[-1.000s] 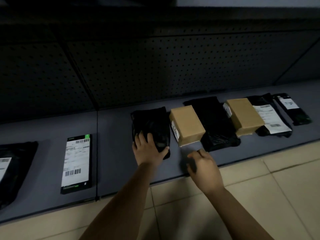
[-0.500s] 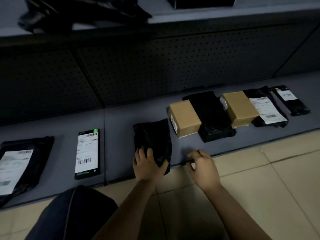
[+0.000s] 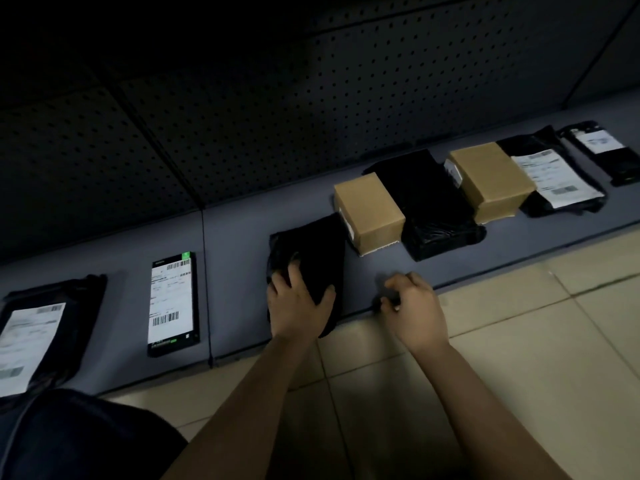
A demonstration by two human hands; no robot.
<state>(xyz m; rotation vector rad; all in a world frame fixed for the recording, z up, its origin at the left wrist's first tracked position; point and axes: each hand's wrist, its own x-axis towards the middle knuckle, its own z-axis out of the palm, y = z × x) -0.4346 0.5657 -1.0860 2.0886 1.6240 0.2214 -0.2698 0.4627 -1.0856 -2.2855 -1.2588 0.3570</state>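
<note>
Forearms extend from the lower edge over the tiled floor (image 3: 519, 341), both nearly straight and angled up toward a low shelf (image 3: 239, 271); a dark-clad knee (image 3: 69, 434) shows at lower left.

Left hand (image 3: 298, 306): palm down, wrist level with the shelf's front edge, fingers (image 3: 278, 280) bent and spread, thumb stretched out to the right. Its grip is clamped on the near end of the bag (image 3: 318, 247), with the fingers dug into the wrinkled plastic on the left and the thumb lying across the right side.

Bag: black plastic, flat on the shelf and slightly tilted. Its near end lies under the palm and overhangs the front edge, and its far corner lies just beside a box (image 3: 369, 209).

Right hand (image 3: 415, 306): back uppermost, fingers curled under at the shelf's front edge, well right of the bag and apart from it. Whether this grip holds anything cannot be told; the fingertips are in shadow.

Farther left on the shelf lies a labelled parcel (image 3: 171, 303), and behind everything stands a dark pegboard (image 3: 242, 133).
</note>
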